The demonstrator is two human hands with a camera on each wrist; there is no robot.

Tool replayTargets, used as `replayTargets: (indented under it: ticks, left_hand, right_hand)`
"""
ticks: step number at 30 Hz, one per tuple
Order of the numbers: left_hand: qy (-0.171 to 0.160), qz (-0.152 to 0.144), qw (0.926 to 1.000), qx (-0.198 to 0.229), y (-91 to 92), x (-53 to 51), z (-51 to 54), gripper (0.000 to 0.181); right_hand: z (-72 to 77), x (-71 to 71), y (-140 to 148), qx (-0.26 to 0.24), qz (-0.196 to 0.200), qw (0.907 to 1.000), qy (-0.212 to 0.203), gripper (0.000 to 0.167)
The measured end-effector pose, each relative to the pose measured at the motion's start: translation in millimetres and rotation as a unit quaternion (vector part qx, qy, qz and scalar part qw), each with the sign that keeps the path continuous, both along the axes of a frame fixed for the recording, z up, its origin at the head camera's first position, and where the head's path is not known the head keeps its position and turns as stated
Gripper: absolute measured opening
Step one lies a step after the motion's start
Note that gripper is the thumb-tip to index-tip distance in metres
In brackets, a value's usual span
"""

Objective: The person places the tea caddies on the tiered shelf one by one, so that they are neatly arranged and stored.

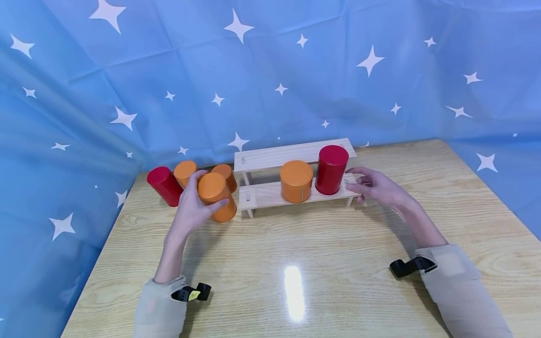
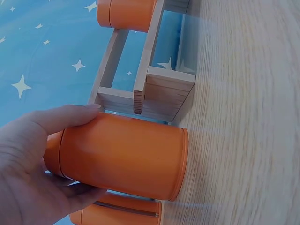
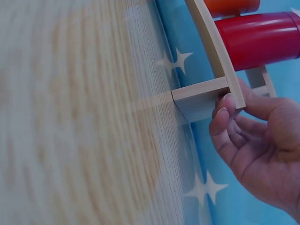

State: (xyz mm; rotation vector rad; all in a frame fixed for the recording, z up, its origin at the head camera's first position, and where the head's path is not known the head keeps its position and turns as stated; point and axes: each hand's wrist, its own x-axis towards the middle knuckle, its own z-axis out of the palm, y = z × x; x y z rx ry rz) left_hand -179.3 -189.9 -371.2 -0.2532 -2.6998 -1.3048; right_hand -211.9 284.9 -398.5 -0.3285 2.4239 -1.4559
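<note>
My left hand (image 1: 193, 206) grips an orange canister (image 1: 223, 206) around its upper part, left of a two-step wooden rack (image 1: 266, 195). In the left wrist view that canister (image 2: 124, 154) stands close to the rack's end, thumb on one side and fingers on the other. At the rack's right end my right hand (image 1: 376, 185) pinches the lower shelf's edge (image 3: 236, 96) between thumb and curled fingers. A short orange canister (image 1: 297, 183) and a tall red canister (image 1: 331, 171) stand side by side on the lower step.
Left of the held canister stand another red canister (image 1: 166, 187) and two smaller orange ones, one farther left (image 1: 185, 172), one behind (image 1: 225, 176). The wooden table (image 1: 338, 277) extends toward the front. A blue star-patterned cloth (image 1: 274, 61) hangs behind and at the sides.
</note>
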Motion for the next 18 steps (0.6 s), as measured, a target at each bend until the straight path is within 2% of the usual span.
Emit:
replayTargets:
  ticks: [7,18]
  left_hand:
    - [0.007,0.024,0.9996,0.015,-0.2,2.8,5.3,0.085]
    - [0.074,0.033,0.9947,0.063,2.6,9.6,19.7,0.084]
  right_hand:
    - [-0.3,-0.4,0.4,-0.003,0.001,1.0000,-0.008,0.061]
    - [-1.6,-1.7,1.0,0.000,0.003,1.0000,-0.001,0.061]
